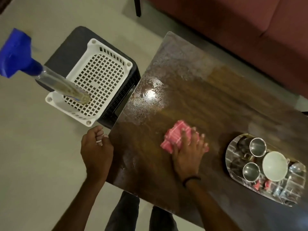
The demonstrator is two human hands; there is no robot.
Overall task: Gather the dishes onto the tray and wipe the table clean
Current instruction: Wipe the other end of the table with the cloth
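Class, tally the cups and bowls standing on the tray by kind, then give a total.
Steel cups: 2
White bowls: 1
Total: 3

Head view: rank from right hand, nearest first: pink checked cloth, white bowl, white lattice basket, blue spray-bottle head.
1. Pink checked cloth, under the right hand.
2. White bowl, on the tray, right.
3. White lattice basket, upper left.
4. Blue spray-bottle head, far left.
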